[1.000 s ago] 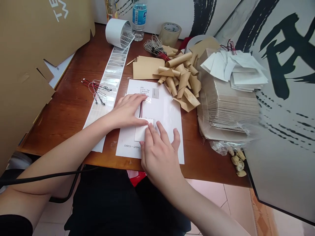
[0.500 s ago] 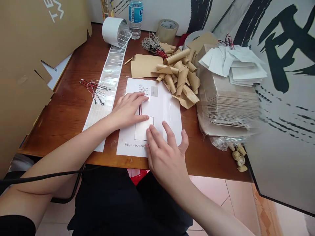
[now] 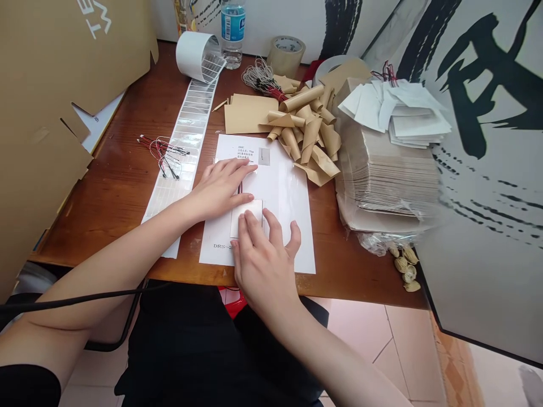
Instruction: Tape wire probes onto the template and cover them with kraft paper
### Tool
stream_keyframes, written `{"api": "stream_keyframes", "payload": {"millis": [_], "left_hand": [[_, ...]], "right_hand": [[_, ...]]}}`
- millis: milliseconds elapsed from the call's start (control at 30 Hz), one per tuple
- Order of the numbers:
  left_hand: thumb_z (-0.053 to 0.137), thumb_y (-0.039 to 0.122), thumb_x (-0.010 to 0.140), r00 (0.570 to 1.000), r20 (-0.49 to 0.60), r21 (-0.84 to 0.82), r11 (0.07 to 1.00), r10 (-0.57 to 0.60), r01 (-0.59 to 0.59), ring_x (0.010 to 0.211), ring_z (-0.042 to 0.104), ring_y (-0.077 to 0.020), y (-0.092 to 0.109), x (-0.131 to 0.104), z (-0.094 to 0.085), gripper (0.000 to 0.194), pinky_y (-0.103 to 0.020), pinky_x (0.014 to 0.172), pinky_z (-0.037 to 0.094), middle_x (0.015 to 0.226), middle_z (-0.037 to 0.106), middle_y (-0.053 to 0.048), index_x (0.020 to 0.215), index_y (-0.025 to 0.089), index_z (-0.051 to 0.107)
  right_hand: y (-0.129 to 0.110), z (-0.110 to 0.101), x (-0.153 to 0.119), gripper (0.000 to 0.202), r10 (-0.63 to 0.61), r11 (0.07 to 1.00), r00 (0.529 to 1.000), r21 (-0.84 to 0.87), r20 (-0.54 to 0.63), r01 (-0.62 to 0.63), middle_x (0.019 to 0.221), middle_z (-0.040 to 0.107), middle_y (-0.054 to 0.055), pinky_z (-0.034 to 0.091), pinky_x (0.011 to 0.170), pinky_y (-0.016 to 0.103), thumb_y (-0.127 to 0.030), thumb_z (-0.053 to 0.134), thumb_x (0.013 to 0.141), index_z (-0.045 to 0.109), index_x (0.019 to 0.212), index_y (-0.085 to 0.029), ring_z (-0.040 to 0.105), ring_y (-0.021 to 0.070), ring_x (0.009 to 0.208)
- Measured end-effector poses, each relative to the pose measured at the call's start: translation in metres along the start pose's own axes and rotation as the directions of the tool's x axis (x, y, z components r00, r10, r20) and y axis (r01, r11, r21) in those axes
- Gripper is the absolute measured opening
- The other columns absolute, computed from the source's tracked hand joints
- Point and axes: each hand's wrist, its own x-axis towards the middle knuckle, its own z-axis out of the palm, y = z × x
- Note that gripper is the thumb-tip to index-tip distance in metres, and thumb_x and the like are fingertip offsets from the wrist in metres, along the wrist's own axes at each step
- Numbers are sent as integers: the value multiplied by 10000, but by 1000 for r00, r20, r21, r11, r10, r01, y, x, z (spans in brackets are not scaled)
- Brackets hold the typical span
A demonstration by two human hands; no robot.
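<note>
Whereas half a second earlier the right hand (image 3: 267,265) stood off toward the right edge of the small white rectangular piece (image 3: 257,207), its fingers have now moved left over the near part of it. This means that the piece has fingers over or beside both its far and near portions, and that more of the "DRS" print at the near edge is covered. The left hand (image 3: 218,186) shows little change: palm down, thumb at the far edge of the piece, forefinger extended well apart, a wide posture. The right hand is loosely spread, index and middle fingertips on the piece, thumb beside its near left corner; neither hand is seen to pinch anything, and pressure cannot be told. The piece lies flat, thin and plain, with a fine dark outline, on the near half of the printed white paper sheet (image 3: 292,217), itself on the brown wooden surface (image 3: 114,192). A dark reddish lead (image 3: 240,188) shows between the left thumb and forefinger. To the left lies a long pale label strip (image 3: 193,124); far right, curled brown paper pieces (image 3: 311,135).
</note>
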Motion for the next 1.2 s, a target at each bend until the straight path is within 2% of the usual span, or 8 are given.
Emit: {"api": "stream_keyframes", "payload": {"millis": [200, 333, 467, 567, 767, 867, 1000, 1200], "left_hand": [[642, 426, 922, 998, -65, -9, 1000, 6, -7, 1489, 370, -347, -2, 0, 0, 670, -544, 1208, 287, 1638, 440, -105, 1543, 258, 454], [640, 417, 924, 994, -107, -25, 999, 29, -32, 1452, 428, -338, -4, 1, -1, 593, -530, 1202, 315, 1563, 524, -114, 1473, 216, 541], [536, 353, 981, 978, -207, -210, 975, 33, -77, 1310, 583, -262, -6, 7, -3, 400, -466, 1163, 411, 1381, 656, -110, 1329, 188, 644], [565, 277, 949, 959, -281, -436, 894, -28, -102, 1183, 664, -213, -8, 12, -5, 348, -394, 1083, 506, 1319, 688, -94, 1274, 192, 655], [687, 198, 870, 968, -125, -729, 682, -219, 60, 1001, 732, -188, -7, 12, -12, 612, -419, 984, 594, 1420, 622, -130, 1452, 232, 502], [707, 205, 864, 954, 16, -785, 587, -299, 197, 972, 745, -223, -6, 9, -14, 669, -440, 907, 624, 1259, 712, -150, 1481, 202, 450], [740, 282, 847, 960, 106, -684, 682, -259, 259, 852, 744, -236, -4, 5, -20, 542, -427, 790, 607, 975, 779, -105, 1349, 173, 568], [699, 321, 840, 975, 129, -406, 888, -181, 219, 730, 680, -194, 3, 2, -32, 256, -326, 653, 483, 852, 777, -47, 1061, 192, 682]], "right_hand": [[7, -5, -14, 407, -191, 979, 981, -78, -19, 189, 1420, 667, 157, 285, 1125, 640, -219, 456, 1063, 621, 1419, -109, 534, 363, 1339], [13, -6, -11, 370, -233, 972, 972, -54, -40, 231, 1373, 700, 119, 289, 1112, 615, -230, 449, 1072, 662, 1359, -132, 541, 349, 1317], [12, -6, -10, 384, -198, 980, 980, 16, -20, 198, 1379, 696, 117, 274, 1115, 607, -262, 434, 1080, 646, 1377, -141, 543, 341, 1305], [10, -5, -13, 403, -160, 986, 987, 55, -10, 160, 1412, 677, 126, 244, 1132, 614, -295, 443, 1078, 625, 1405, -144, 526, 347, 1324], [13, -2, -16, 359, -101, 981, 994, 166, -29, 104, 1408, 678, 111, 224, 1151, 599, -313, 473, 1069, 658, 1349, -185, 514, 342, 1344], [17, -3, -14, 328, -71, 963, 996, 256, -51, 82, 1351, 707, 113, 224, 1167, 571, -290, 463, 1073, 673, 1300, -181, 535, 316, 1337], [27, -7, -8, 290, -32, 934, 994, 352, -101, 65, 1236, 744, 115, 338, 1113, 516, -257, 475, 1062, 699, 1222, -169, 600, 295, 1266], [54, -25, 15, 279, 19, 894, 1000, 447, -11, -12, 1126, 747, 119, 512, 901, 403, -260, 517, 1022, 719, 1184, -156, 665, 265, 1041]]}}
